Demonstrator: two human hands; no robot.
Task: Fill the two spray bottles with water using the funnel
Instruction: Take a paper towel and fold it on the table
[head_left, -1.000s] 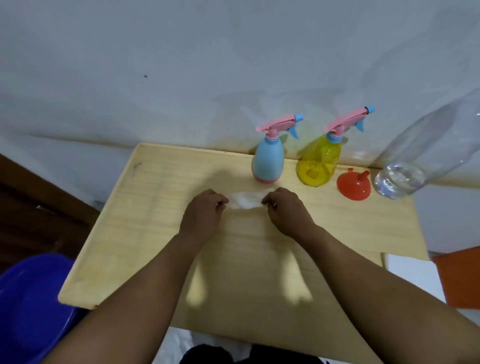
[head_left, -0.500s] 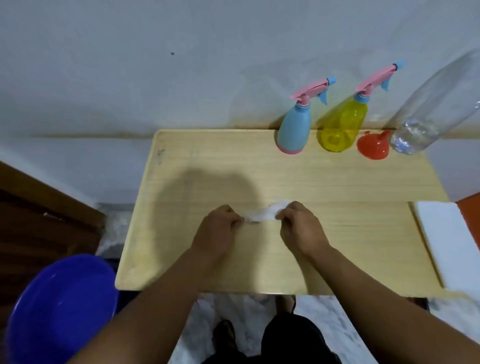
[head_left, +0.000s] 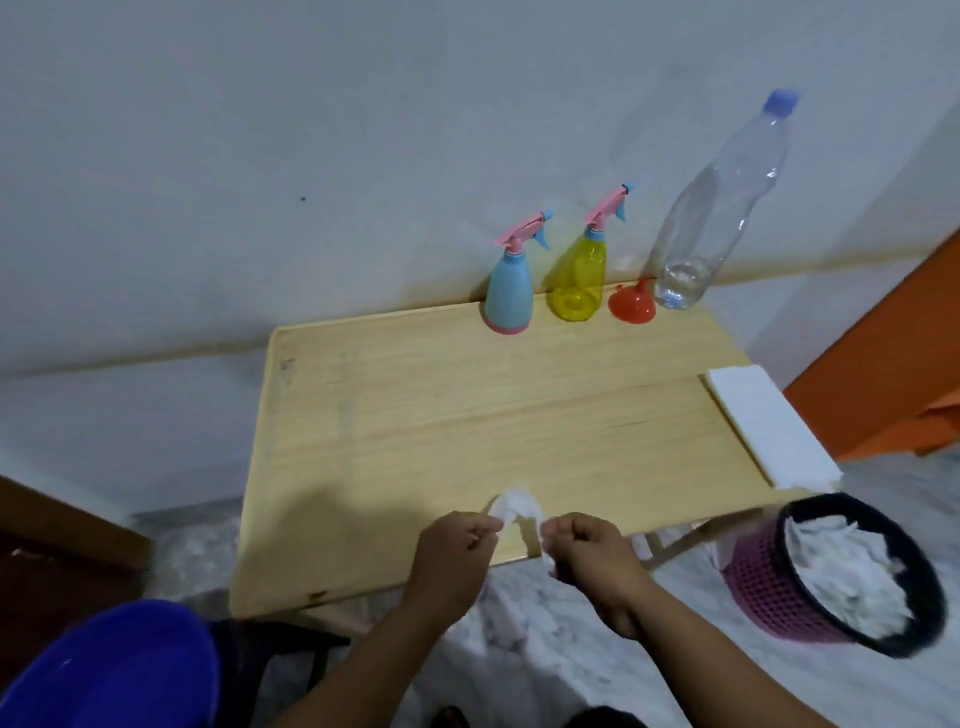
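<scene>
Both hands have drawn back from the middle of the tabletop (head_left: 467, 395) to its near edge, and the white tissue (head_left: 515, 506) has come with them, now bunched into an arch between the two fists; the view has also pulled away, so a purple waste basket (head_left: 769, 597) full of crumpled white paper shows on the floor at the right. The left hand (head_left: 457, 551) has its fingers curled tight round one end of the tissue; the right hand (head_left: 589, 548) has its fingers closed on the other end; neither holds anything belonging to the filling itself.

At the far edge, against the wall, stand the blue spray bottle (head_left: 509, 291) and, just beside it, the yellow spray bottle (head_left: 579, 280), both upright with their pink trigger heads screwed on; the red funnel (head_left: 631, 306) rests mouth-down next to them; the clear water bottle (head_left: 717, 218), capped, holds only a little water at its bottom.

How full the spray bottles are cannot be told from here; judging by the refitted heads, the nearly drained water bottle and the tissue in hand, the filling looks done, and what seems left is dropping the tissue in the basket.
</scene>
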